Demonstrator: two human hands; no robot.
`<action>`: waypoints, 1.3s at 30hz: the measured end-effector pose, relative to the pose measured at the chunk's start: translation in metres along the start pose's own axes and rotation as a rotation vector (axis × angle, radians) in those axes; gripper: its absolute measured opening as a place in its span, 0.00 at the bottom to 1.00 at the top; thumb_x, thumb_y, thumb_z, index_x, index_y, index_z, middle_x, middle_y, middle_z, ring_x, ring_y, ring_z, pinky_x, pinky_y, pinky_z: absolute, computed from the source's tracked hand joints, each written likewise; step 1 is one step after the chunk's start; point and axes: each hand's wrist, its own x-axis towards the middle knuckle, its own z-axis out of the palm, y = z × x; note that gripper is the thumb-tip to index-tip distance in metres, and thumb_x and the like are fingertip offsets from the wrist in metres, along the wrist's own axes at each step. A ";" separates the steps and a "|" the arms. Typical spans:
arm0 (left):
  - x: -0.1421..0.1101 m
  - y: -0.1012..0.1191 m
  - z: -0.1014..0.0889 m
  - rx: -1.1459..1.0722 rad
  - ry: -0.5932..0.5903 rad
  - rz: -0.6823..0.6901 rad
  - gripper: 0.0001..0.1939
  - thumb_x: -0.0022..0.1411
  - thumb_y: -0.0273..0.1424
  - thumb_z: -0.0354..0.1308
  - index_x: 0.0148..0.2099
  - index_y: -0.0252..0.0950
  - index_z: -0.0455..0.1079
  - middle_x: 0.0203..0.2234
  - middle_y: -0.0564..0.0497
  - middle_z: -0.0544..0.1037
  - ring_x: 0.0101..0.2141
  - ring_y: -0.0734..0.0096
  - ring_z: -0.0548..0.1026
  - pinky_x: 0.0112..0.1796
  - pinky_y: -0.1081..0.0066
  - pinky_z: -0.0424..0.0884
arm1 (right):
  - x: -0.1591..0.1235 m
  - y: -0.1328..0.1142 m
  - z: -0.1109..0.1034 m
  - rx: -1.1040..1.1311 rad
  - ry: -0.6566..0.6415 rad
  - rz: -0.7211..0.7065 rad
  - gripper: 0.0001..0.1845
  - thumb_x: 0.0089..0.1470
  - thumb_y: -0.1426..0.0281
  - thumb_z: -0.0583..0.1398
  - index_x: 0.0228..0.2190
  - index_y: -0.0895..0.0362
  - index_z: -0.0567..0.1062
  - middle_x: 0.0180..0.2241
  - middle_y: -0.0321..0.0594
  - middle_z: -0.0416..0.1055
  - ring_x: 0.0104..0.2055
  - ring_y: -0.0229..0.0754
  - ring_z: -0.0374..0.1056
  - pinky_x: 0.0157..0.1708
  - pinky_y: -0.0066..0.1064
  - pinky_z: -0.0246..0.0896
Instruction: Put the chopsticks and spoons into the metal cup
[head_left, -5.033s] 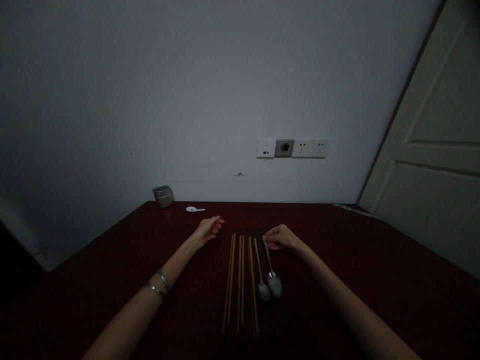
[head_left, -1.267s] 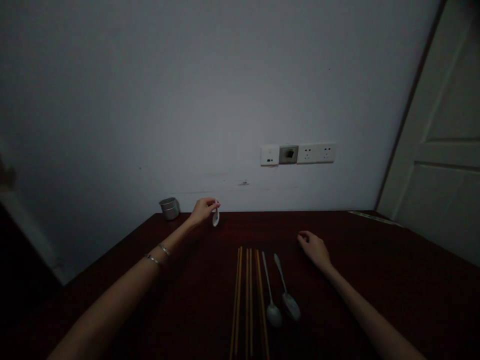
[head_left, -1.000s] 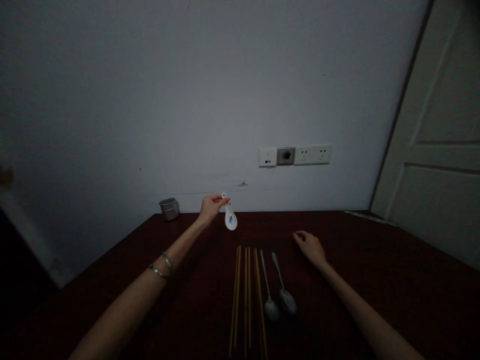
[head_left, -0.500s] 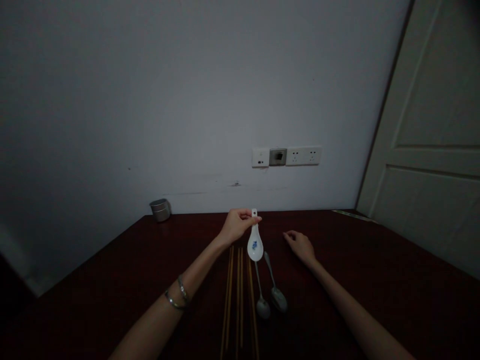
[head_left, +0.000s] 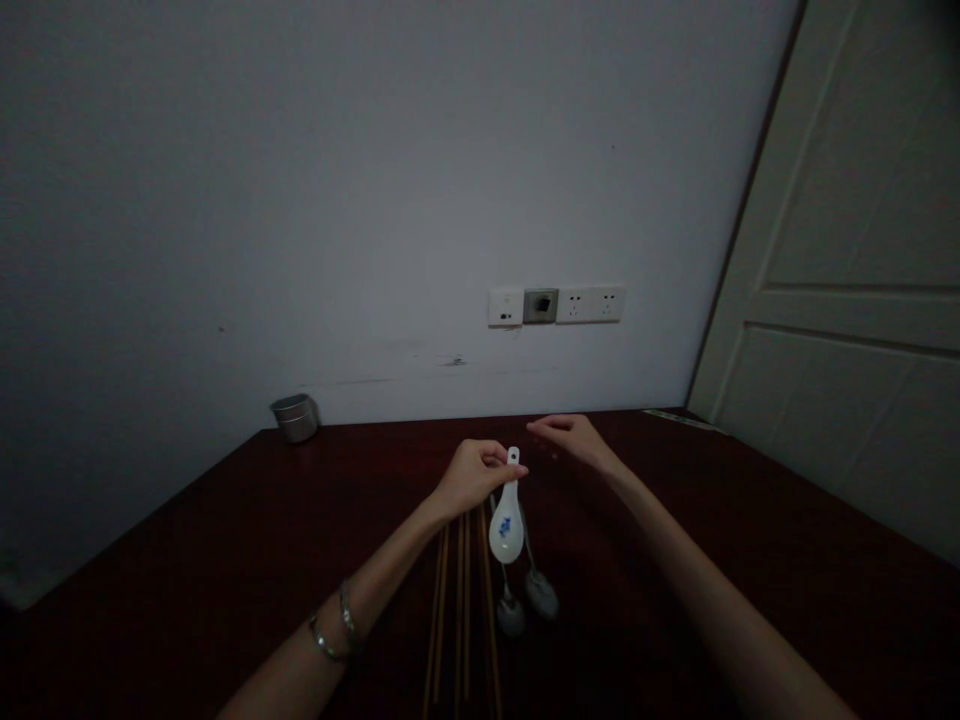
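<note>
White spoon (head_left: 506, 532) in left grip (head_left: 469, 475)

Dim light leaves the broad dark-red table (head_left: 225, 530) nearly black toward its near edge; the flat pale-grey wall (head_left: 375, 200) behind looks grainy.

My left fingers (head_left: 519, 471) hold the soup spoon (head_left: 506, 532) over the worktop (head_left: 315, 520), in front of the handles of an inner spoon (head_left: 511, 616) and an outer spoon (head_left: 541, 595). Both of these lie bowl towards the near edge, right of the chopsticks (head_left: 466, 600), which run lengthwise in three pairs. My right fingers (head_left: 547, 430) are right of the soup spoon, nearer the far edge. The cup (head_left: 295, 420) stands at the far left corner, the strip (head_left: 684, 420) at the far right, beside the door (head_left: 840, 370). Behind the far edge is the wall (head_left: 360, 220).
</note>
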 end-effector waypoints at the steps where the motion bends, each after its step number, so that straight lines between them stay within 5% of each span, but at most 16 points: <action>1: 0.000 0.000 0.000 -0.007 0.000 -0.001 0.12 0.43 0.34 0.63 0.22 0.31 0.66 0.17 0.54 0.70 0.20 0.78 0.66 0.22 0.77 0.59 | -0.005 -0.015 -0.001 -0.003 -0.054 -0.016 0.18 0.41 0.57 0.60 0.28 0.60 0.77 0.23 0.40 0.72 0.21 0.34 0.62 0.20 0.25 0.56; 6: -0.001 0.000 0.000 -0.029 -0.013 0.004 0.12 0.43 0.35 0.63 0.23 0.31 0.66 0.17 0.54 0.69 0.19 0.79 0.66 0.22 0.77 0.58 | -0.026 -0.054 0.001 -0.129 -0.162 -0.168 0.16 0.40 0.59 0.63 0.27 0.59 0.78 0.25 0.39 0.73 0.26 0.36 0.65 0.27 0.27 0.58; 18: 0.001 -0.004 -0.001 -0.091 -0.017 -0.019 0.14 0.42 0.36 0.64 0.21 0.30 0.65 0.15 0.56 0.67 0.18 0.83 0.62 0.21 0.79 0.53 | -0.031 -0.053 0.010 -0.157 -0.309 -0.254 0.14 0.44 0.61 0.60 0.26 0.60 0.77 0.25 0.39 0.73 0.28 0.37 0.65 0.30 0.29 0.59; 27: 0.005 -0.008 -0.022 -0.025 -0.197 -0.010 0.17 0.51 0.42 0.57 0.33 0.30 0.72 0.25 0.48 0.75 0.20 0.80 0.64 0.18 0.79 0.55 | -0.025 -0.046 0.000 -0.180 -0.189 -0.120 0.18 0.44 0.58 0.59 0.27 0.61 0.76 0.20 0.37 0.69 0.17 0.31 0.58 0.18 0.25 0.55; 34: 0.025 -0.057 -0.055 -0.139 0.081 -0.135 0.24 0.54 0.48 0.50 0.32 0.29 0.70 0.23 0.45 0.75 0.16 0.81 0.60 0.14 0.80 0.52 | -0.011 -0.013 -0.030 -0.033 -0.123 0.051 0.18 0.41 0.57 0.62 0.26 0.60 0.76 0.23 0.37 0.68 0.20 0.30 0.58 0.17 0.23 0.55; 39: 0.030 -0.099 -0.079 -0.216 0.255 -0.238 0.22 0.52 0.46 0.51 0.31 0.29 0.69 0.21 0.47 0.73 0.15 0.82 0.60 0.14 0.80 0.50 | -0.007 0.016 -0.029 -0.003 -0.198 0.234 0.17 0.40 0.58 0.63 0.26 0.60 0.75 0.19 0.35 0.65 0.21 0.29 0.58 0.18 0.21 0.53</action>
